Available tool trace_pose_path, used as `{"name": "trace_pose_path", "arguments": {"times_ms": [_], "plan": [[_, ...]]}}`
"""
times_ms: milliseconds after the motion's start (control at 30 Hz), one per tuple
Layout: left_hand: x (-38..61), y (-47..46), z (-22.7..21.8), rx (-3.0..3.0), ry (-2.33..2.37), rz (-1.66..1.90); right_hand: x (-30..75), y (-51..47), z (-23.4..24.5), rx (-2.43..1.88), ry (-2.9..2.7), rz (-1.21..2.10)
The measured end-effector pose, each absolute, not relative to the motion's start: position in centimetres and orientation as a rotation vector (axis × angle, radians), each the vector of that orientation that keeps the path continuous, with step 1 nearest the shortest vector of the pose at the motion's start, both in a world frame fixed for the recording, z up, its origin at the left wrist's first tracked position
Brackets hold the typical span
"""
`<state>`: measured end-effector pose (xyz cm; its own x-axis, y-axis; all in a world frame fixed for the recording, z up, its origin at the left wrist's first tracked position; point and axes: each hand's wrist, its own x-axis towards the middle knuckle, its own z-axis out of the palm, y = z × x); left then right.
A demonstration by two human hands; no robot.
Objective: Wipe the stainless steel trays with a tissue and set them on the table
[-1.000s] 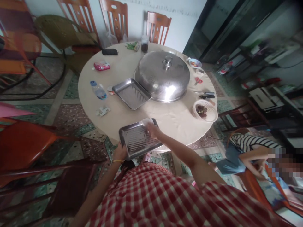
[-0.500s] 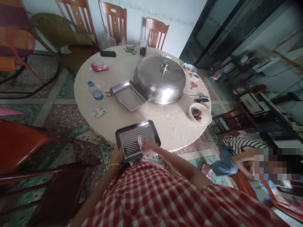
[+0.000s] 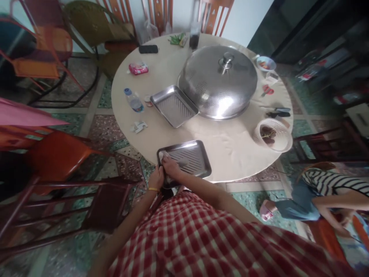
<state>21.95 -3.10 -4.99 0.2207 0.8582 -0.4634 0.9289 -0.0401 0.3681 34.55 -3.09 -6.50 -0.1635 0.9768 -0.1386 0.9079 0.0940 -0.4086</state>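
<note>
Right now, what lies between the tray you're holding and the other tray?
Nothing: head view shows only bare tablecloth between the far tray and the near tray, which the left hand grips while the right hand presses a cloth on it.

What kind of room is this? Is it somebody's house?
Most likely a dining room in a home. There is a cloth-covered round table with wooden chairs behind it, a big domed metal food cover on top, and a steel tray that the left hand grips at the near edge.
</note>
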Motion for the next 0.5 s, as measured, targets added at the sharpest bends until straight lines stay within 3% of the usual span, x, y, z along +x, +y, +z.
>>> {"name": "trace_pose_path", "arguments": {"times_ms": [233,333,400,500], "plan": [[22.5,-3.7,-5.4,1.805,1.751,-0.121,39.6,-7.6,-5.2,-1.282,-2.559,1.172],[22.5,-3.4,-4.8,1.814,1.746,-0.134,43.5,-8.7,-3.7,-1.454,-2.409,1.406],[22.4,-2.9,-4.1,1.84,1.749,-0.143,46.0,-8.9,-2.6,-1.702,-2.28,1.367],[22.4,-2.1,-2.7,1.998,1.772,-0.194,49.0,-9.1,-1.4,-2.001,-2.049,0.996]]}}
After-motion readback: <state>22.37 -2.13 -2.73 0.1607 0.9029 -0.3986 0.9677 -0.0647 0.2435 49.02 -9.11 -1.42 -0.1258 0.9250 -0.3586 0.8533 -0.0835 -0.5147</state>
